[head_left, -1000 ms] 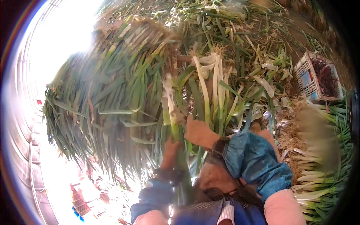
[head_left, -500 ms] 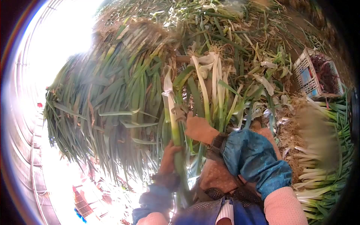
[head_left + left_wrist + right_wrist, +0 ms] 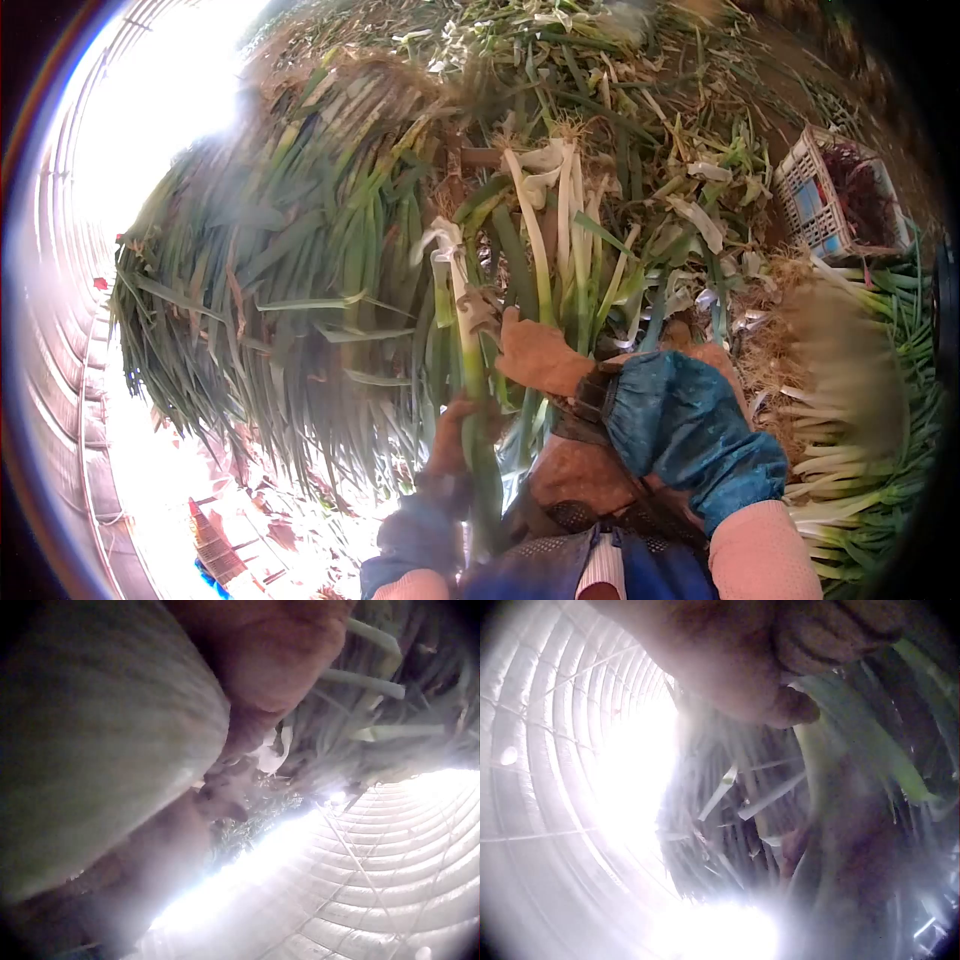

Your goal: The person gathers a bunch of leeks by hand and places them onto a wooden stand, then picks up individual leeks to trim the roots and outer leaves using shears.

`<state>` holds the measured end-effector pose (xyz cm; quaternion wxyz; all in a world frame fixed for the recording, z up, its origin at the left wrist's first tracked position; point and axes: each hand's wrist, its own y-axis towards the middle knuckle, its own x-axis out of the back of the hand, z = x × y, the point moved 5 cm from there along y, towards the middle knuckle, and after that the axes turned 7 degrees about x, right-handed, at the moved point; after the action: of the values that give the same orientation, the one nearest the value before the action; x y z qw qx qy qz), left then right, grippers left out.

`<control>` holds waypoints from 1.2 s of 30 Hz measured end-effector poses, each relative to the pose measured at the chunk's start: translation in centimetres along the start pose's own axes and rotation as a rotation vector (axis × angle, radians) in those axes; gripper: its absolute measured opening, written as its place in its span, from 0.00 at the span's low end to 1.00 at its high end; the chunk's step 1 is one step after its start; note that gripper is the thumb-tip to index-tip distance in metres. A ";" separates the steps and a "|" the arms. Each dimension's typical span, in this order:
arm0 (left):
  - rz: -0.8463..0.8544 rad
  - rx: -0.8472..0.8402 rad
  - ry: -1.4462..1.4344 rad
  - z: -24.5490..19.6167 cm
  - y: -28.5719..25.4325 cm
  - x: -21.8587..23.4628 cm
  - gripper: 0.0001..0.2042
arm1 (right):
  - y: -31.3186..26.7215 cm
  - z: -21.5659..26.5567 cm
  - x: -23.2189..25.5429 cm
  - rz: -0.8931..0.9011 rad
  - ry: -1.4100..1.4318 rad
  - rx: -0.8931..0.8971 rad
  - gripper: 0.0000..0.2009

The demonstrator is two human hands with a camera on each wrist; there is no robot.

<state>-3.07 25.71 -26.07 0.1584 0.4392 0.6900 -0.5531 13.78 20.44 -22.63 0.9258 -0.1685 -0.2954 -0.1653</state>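
Upright in front of me stands a long green onion, its white end up and a pale loose skin folded over at the top. My left hand grips its green stalk low down; the left wrist view shows the thick stalk close up against the fingers. Beside the stalk, higher up, is my right hand with curled fingers. A green leaf passes under its thumb in the right wrist view. A withered grey-brown leaf hangs at the right fingertips.
A big heap of untrimmed green onions lies left. Several pale stalks lean just beyond my right hand. Cleaned green onions lie in a row at right, below a white crate. Leaf scraps cover the ground ahead.
My left hand has slid a little down the stalk. The pale skin at the white end now folds over to the left. My right hand stays almost in place.
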 end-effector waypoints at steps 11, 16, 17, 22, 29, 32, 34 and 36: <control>0.126 0.015 -0.099 0.7 0.1 0.7 0.28 | 0.9 -0.4 0.4 -0.057 0.073 0.043 0.20; 0.142 0.023 -0.223 1.2 0.4 0.7 0.29 | -0.7 -0.5 -0.2 -0.028 0.067 0.023 0.20; 0.149 0.022 -0.241 1.2 0.3 0.5 0.30 | 0.2 -1.2 -0.5 -0.055 0.080 0.031 0.21; 0.186 0.043 -0.321 1.7 -0.3 0.3 0.30 | 3.7 -2.5 -0.6 -0.095 0.060 0.027 0.22; 0.201 -0.031 -0.247 2.0 0.1 2.1 0.31 | 1.0 -0.5 -0.5 -0.036 0.045 0.068 0.17; 0.225 -0.009 -0.268 2.0 -0.3 1.3 0.32 | 3.3 -2.0 -1.4 -0.070 0.067 0.096 0.20; 0.225 0.010 -0.304 2.2 -0.5 0.9 0.32 | 4.0 -1.8 -1.1 -0.063 0.055 0.095 0.20; 0.220 0.022 -0.311 2.2 -0.8 0.3 0.31 | 4.3 -1.6 -1.0 -0.044 0.022 0.089 0.17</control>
<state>-4.43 23.89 -26.56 0.3180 0.4228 0.5989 -0.6012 15.56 23.75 -25.40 0.9317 -0.1189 -0.2959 -0.1742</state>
